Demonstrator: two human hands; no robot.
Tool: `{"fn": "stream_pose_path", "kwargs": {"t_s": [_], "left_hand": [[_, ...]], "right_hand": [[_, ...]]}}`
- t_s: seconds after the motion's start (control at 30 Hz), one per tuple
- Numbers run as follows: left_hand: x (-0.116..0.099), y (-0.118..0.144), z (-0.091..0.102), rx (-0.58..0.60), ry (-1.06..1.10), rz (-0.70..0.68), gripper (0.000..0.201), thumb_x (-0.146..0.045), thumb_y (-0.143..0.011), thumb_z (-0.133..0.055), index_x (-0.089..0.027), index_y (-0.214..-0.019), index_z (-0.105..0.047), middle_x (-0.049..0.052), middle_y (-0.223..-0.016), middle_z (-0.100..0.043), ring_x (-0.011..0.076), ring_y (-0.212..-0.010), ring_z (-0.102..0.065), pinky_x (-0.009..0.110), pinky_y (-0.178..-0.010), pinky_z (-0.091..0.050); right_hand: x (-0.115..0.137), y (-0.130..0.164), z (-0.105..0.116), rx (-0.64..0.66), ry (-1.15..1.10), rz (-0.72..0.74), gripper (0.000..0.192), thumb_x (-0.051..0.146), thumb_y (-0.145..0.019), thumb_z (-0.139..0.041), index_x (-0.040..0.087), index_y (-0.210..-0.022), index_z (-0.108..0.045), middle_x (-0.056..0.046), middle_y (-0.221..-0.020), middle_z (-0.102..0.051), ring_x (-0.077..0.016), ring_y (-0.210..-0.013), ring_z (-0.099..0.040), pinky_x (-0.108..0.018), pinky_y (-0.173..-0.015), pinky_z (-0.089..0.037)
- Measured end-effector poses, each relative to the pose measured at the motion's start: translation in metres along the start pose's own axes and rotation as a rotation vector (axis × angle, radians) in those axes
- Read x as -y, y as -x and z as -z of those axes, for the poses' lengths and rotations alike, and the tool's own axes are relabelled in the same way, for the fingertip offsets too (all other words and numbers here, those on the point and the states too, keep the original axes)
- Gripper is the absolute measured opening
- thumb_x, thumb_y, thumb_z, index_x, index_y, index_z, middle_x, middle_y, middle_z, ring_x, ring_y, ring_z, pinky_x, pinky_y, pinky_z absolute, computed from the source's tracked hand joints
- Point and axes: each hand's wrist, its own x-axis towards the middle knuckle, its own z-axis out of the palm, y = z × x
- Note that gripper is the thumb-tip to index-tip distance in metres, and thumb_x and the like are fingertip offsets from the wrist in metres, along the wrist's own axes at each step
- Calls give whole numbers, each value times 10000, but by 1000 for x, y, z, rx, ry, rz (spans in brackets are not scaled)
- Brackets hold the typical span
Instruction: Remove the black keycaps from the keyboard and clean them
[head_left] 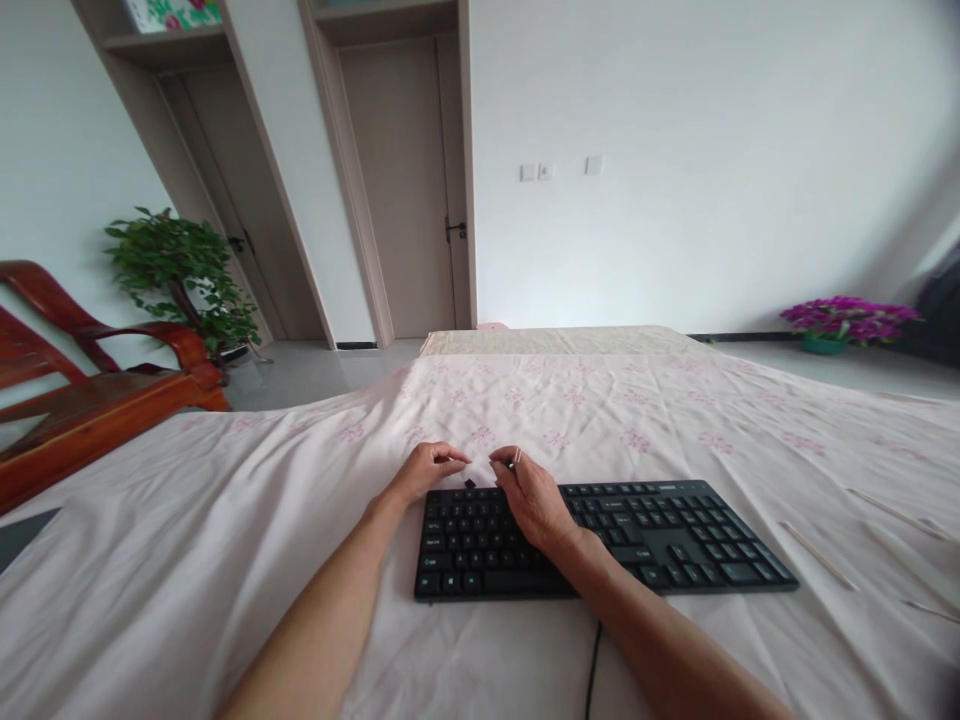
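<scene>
While two bare hands face each other near the centre of the frame, a narrow gap parts their fingertips; whether either pinches anything, I cannot tell. The left hand (431, 474) bends inward by the upper left corner of one black keyboard (664, 542); the right hand (534, 505) arches over its keys, fingers pointing up-left. One small black piece (470, 484) sits at the keyboard's far edge, just below the gap. One cable (594, 665) runs to the bottom edge. At least three thin pale sticks (819, 556) lie lower right. Floral cloth (592, 425) spreads widely beyond the keyboard and leftward, towards one wooden chair (94, 432).
</scene>
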Motion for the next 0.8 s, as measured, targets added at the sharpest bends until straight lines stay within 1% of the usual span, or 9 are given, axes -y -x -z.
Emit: {"fn": "stream_pose_path", "kwargs": {"t_s": [0.07,0.17,0.27,0.53,0.63,0.73,0.8], "left_hand": [[-4,-1,-1,87,-63,-11,265,-362,-748,-635,-185,-912,-744,38,-898,-698,171,-807,-614,254,-756,-452],[-8,-3,0,194,-159,-64,217,-304,-728,-647,-225,-900,-754,27,-947,-663,159,-831,-593,235,-767,-442],[-13,-4,0,238,-215,-66,233,-255,-718,-640,-255,-924,-750,16,-951,-630,146,-816,-573,223,-752,-437],[-18,-4,1,266,-242,-47,265,-268,-708,-654,-274,-959,-738,5,-962,-606,134,-793,-556,213,-732,-427],[-16,-7,-1,269,-254,-54,214,-277,-702,-654,-260,-895,-745,2,-958,-616,130,-787,-567,210,-725,-426],[-10,-9,-4,197,-238,-48,205,-322,-725,-630,-230,-877,-733,6,-910,-648,148,-812,-581,223,-746,-424],[-5,-10,-6,136,-190,1,257,-375,-748,-602,-204,-902,-717,12,-850,-669,162,-802,-589,233,-727,-428]], "right_hand": [[0,0,-1,-8,7,-7,237,335,-940,-376,201,-1017,-555,-52,-949,-663,-177,-869,-613,-279,-767,-428],[0,-1,-2,-10,12,-6,230,335,-940,-376,208,-1008,-556,-47,-949,-663,-175,-866,-617,-276,-763,-429],[-1,0,-2,-10,13,1,225,332,-941,-374,211,-1007,-552,-46,-955,-659,-175,-869,-616,-277,-765,-430],[0,-1,-2,-4,22,3,230,334,-944,-369,209,-1003,-553,-51,-962,-658,-179,-877,-613,-281,-765,-430],[1,-1,-2,-1,19,-1,237,339,-942,-371,205,-1004,-557,-54,-969,-658,-179,-881,-613,-281,-766,-432],[0,-1,-2,-4,12,-8,248,352,-941,-373,204,-1011,-560,-55,-973,-660,-180,-883,-615,-281,-765,-435],[0,0,-2,-1,7,-14,253,361,-943,-373,204,-1019,-557,-55,-972,-661,-182,-885,-618,-281,-762,-438]]}}
